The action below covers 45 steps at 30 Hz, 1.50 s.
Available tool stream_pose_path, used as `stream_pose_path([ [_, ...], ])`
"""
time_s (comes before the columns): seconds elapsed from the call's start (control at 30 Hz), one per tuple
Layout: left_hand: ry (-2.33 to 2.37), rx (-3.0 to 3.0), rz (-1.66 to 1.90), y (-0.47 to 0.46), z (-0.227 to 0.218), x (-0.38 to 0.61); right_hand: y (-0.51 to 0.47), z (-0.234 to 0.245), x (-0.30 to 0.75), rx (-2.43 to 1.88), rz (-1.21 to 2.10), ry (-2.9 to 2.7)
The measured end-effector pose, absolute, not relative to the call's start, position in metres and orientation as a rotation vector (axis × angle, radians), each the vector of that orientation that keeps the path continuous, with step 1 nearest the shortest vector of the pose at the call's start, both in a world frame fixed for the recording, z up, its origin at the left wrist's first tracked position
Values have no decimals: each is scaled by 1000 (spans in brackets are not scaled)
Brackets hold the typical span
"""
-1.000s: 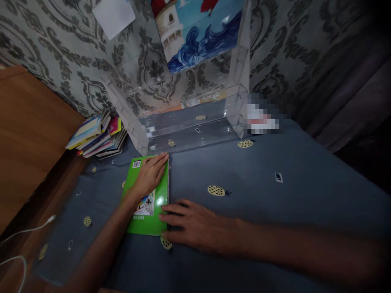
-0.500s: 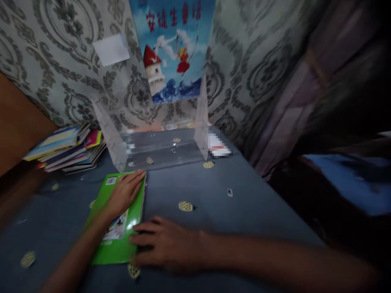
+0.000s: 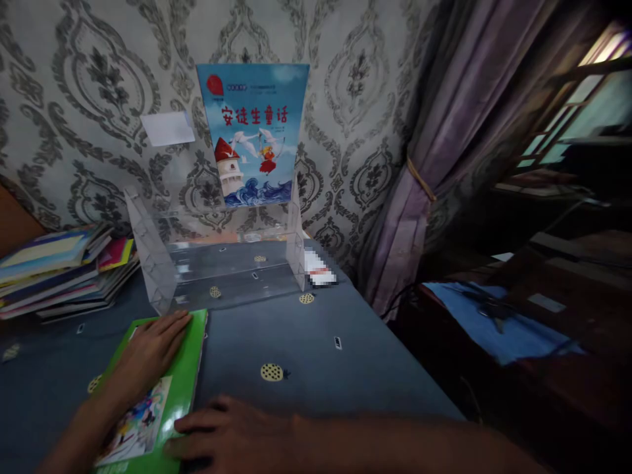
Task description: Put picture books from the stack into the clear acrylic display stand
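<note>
A green book (image 3: pixel 190 368) with a picture on its cover lies on the dark grey tablecloth at the lower left. My left hand (image 3: pixel 151 352) rests flat across its upper part, fingers stretched out together. Beside the book's right edge is my right hand (image 3: pixel 234 434), its fingers spread and their tips at the cover near the lower corner. Just beyond the book stands a clear plastic rack (image 3: pixel 153 260) with stepped side panels. A blue book (image 3: pixel 276 155) with red Chinese characters stands upright at the back of the rack, against the wall.
A stack of books (image 3: pixel 54 273) sits at the left by the wall. A white card (image 3: pixel 168 128) shows in front of the wallpaper. A blurred-out white item (image 3: pixel 318 266) lies right of the rack. Past the table's right edge are a tied curtain (image 3: pixel 399 217) and a blue cloth (image 3: pixel 498 329).
The view has tilted up and turned right, so everything sits lower and further left. Both hands keep about the same places on and beside the green book.
</note>
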<state>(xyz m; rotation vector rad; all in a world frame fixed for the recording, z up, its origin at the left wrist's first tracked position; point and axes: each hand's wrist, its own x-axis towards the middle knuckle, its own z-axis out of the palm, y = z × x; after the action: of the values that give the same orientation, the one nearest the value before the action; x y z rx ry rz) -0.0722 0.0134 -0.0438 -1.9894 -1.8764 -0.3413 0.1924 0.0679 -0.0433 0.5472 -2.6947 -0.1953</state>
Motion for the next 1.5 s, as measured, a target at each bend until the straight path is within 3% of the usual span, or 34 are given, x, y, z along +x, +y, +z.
stream_pose_path([
  [0.2, -2146, -1813, -233, -18, -46, -106, 68, -54, 190, 542, -202, -2692],
  [0.47, -2409, -1657, -781, -54, -69, -135, 66, -26, 198, 559, -125, -2752],
  [0.7, -2524, -1529, -1080, -57, -70, -87, 68, -23, 239, 434, 145, -2768],
  [0.97, -2486, -1623, -1364, -11, -72, 3, 93, -35, 286, -157, 407, -2757],
  [1.17, -2428, -1815, -1327, 17, -73, 36, 119, -50, 302, -278, 444, -2647],
  [1.5, -2239, -2038, -1027, 26, -67, 9, 132, -53, 292, -402, 465, -2669],
])
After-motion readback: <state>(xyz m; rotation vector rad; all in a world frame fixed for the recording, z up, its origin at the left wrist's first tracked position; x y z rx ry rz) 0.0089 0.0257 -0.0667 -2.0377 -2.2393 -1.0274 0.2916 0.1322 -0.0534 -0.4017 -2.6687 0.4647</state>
